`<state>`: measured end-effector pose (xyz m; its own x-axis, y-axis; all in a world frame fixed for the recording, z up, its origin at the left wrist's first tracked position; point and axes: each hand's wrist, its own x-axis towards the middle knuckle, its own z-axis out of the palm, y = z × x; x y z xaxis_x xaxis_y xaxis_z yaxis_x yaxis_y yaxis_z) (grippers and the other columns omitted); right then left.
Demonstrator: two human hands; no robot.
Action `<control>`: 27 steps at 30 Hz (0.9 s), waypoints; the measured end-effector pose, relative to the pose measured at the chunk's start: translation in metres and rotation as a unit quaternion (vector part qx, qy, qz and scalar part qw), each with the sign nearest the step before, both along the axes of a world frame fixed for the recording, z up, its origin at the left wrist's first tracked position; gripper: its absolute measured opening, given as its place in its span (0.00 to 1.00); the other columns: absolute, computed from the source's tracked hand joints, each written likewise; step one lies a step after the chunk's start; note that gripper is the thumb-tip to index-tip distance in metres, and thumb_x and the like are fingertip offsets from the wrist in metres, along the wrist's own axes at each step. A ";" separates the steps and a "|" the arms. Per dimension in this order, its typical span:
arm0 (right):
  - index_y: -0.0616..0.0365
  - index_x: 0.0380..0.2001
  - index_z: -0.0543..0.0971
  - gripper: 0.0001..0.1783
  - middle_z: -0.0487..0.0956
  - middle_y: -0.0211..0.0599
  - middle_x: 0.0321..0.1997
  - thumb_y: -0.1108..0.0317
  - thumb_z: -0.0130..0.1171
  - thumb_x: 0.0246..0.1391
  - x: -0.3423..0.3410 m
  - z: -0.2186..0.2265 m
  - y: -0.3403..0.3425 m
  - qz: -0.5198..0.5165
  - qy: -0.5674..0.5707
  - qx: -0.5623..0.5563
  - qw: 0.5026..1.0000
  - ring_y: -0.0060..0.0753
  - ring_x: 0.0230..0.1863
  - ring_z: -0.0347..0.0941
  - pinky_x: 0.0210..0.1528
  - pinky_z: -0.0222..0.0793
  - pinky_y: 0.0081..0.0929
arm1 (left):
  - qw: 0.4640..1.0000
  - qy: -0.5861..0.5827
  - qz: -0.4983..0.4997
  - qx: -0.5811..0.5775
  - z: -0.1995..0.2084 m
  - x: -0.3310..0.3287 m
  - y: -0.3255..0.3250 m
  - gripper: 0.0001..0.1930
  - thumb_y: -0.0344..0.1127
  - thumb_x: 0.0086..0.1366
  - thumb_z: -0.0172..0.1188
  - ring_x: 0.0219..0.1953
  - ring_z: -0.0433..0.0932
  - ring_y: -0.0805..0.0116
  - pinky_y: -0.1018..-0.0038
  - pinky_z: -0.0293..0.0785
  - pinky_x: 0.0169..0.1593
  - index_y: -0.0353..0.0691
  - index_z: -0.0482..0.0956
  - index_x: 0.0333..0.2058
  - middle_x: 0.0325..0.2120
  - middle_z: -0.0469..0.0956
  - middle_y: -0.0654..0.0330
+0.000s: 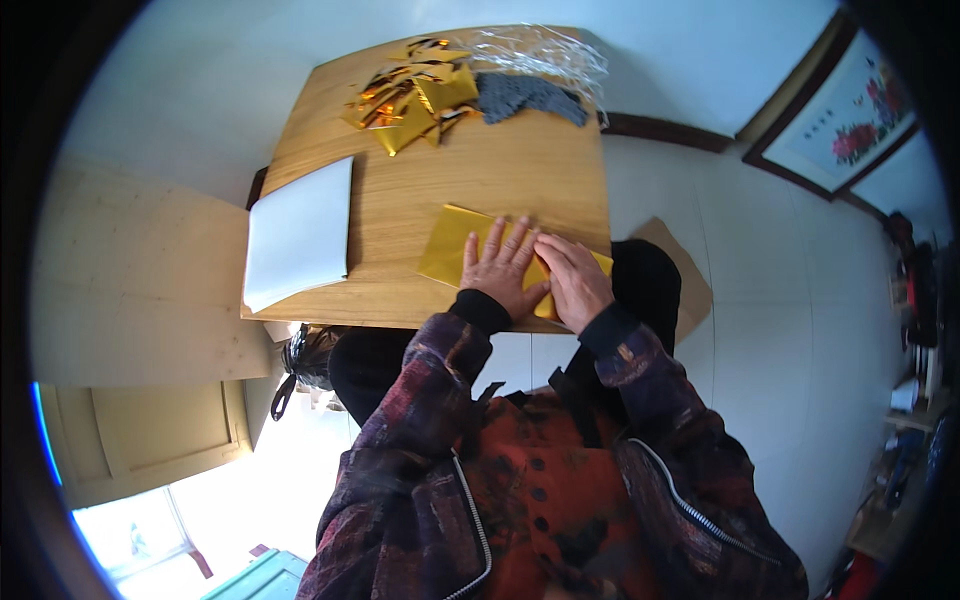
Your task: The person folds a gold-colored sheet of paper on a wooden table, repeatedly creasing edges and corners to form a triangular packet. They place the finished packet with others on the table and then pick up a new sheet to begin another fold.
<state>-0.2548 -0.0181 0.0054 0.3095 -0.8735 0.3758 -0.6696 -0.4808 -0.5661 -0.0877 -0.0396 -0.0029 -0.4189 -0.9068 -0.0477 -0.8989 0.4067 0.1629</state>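
Currently both hands press a gold paper sheet [455, 245] at the wooden table's [500, 180] near edge: left hand [503, 272] fingers spread flat, right hand [575, 280] fingers together, gripping nothing. Best to keep edges aligned while creasing.

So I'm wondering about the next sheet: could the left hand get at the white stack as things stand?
Probably yes. The left hand lies flat on the gold sheet, and only bare wooden table separates it from the white stack.

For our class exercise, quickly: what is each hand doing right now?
Left hand: open, flat on the gold sheet.
Right hand: open, pressing the same sheet.
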 end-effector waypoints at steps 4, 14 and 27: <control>0.58 0.58 0.69 0.28 0.66 0.38 0.64 0.66 0.60 0.53 -0.003 -0.002 0.003 0.023 0.093 0.025 0.995 0.41 0.67 0.60 0.68 0.52 0.43 | 1.000 0.024 0.004 0.011 -0.001 0.008 -0.001 0.41 0.64 0.61 0.49 0.73 0.41 0.60 0.49 0.34 0.70 0.53 0.53 0.68 0.71 0.47 0.66; 0.53 0.61 0.67 0.35 0.59 0.37 0.70 0.57 0.63 0.51 -0.005 -0.002 0.003 0.049 0.162 0.037 0.985 0.42 0.72 0.51 0.70 0.48 0.45 | 0.987 -0.010 0.158 -0.009 -0.004 0.088 -0.008 0.33 0.58 0.67 0.44 0.72 0.44 0.65 0.49 0.32 0.70 0.61 0.53 0.68 0.71 0.47 0.71; 0.58 0.52 0.72 0.28 0.63 0.44 0.64 0.57 0.63 0.50 0.016 0.028 -0.021 0.123 0.318 0.022 0.940 0.48 0.67 0.57 0.68 0.50 0.45 | 0.982 0.007 0.189 0.030 0.009 0.102 -0.014 0.31 0.55 0.64 0.50 0.72 0.46 0.58 0.43 0.37 0.68 0.62 0.59 0.65 0.70 0.51 0.67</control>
